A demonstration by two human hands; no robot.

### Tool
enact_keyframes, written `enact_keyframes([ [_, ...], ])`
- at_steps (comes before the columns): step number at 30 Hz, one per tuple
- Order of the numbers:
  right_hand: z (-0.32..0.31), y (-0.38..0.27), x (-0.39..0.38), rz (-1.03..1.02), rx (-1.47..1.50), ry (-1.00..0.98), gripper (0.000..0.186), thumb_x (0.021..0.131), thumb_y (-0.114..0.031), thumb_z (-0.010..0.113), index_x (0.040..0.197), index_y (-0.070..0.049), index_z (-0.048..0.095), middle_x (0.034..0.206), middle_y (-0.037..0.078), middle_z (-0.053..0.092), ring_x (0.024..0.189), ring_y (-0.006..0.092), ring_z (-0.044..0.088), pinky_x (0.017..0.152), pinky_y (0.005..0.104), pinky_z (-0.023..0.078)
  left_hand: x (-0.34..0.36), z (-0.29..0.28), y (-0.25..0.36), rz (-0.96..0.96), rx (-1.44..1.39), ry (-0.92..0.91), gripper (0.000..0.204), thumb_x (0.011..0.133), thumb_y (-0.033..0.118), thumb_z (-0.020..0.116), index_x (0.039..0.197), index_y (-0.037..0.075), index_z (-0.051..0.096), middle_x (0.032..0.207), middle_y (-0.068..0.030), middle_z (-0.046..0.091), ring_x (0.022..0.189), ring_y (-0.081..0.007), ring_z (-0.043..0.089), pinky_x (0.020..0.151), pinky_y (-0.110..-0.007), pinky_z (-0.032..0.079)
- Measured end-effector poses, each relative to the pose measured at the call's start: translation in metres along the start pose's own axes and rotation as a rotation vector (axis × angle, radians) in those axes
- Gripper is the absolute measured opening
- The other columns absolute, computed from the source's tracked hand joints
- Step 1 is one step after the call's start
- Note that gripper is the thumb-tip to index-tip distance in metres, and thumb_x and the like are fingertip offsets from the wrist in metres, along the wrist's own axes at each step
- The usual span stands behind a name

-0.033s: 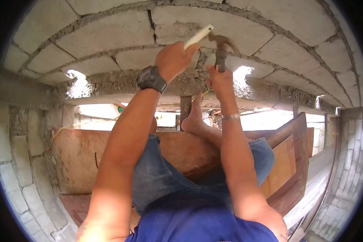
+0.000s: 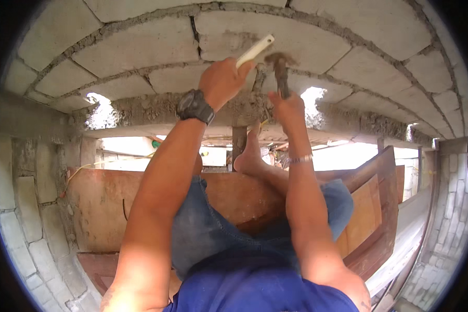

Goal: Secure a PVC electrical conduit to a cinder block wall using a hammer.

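Note:
My left hand is closed around a cream-coloured flat handle with a small hole near its end. The rest of that tool is hidden behind the hand, so its kind does not show. My right hand grips a claw hammer by its dark handle. The hammer head, smeared by motion, is raised just right of the cream handle's end and apart from it. Both hands are in front of a grey block wall, above a rough concrete ledge.
Bright gaps break the ledge on both sides of my hands. Below it, my bare foot rests by a narrow post. Brown wooden boards lie under my legs, with a framed panel at right. Block walls stand at both sides.
My right hand has shifted slightly right and down, and the hammer head has swung a little left and down. My left hand and the cream handle have moved slightly left and down.

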State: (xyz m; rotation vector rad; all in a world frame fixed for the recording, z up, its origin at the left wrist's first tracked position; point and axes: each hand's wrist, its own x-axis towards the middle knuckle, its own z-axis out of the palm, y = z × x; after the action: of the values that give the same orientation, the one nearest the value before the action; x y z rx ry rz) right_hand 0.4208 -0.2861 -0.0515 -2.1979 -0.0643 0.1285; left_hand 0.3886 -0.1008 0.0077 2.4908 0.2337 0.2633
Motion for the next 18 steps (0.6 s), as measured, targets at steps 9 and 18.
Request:
enact_keyframes([
  [9, -0.013, 0.039, -0.069, 0.010, 0.395, 0.042, 0.036, 0.080, -0.032, 0.072, 0.081, 0.002, 0.062, 0.067, 0.005, 0.060, 0.063, 0.0135, 0.053, 0.060, 0.0301, 0.045, -0.007, 0.012, -0.014, 0.262, 0.110, 0.058, 0.053, 0.090, 0.053, 0.052, 0.082, 0.000, 0.056, 0.060, -0.0180, 0.056, 0.054, -0.0353, 0.056, 0.051, -0.043, 0.043],
  [18, -0.010, 0.040, -0.073, -0.065, 0.564, 0.048, 0.036, 0.083, -0.027, 0.073, 0.069, -0.006, 0.047, 0.054, 0.001, 0.049, 0.046, 0.0096, 0.047, 0.044, 0.0248, 0.039, -0.004, 0.015, -0.014, 0.205, 0.101, 0.088, 0.056, 0.091, 0.055, 0.050, 0.082, 0.000, 0.056, 0.059, -0.0179, 0.056, 0.055, -0.0354, 0.058, 0.053, -0.043, 0.045],
])
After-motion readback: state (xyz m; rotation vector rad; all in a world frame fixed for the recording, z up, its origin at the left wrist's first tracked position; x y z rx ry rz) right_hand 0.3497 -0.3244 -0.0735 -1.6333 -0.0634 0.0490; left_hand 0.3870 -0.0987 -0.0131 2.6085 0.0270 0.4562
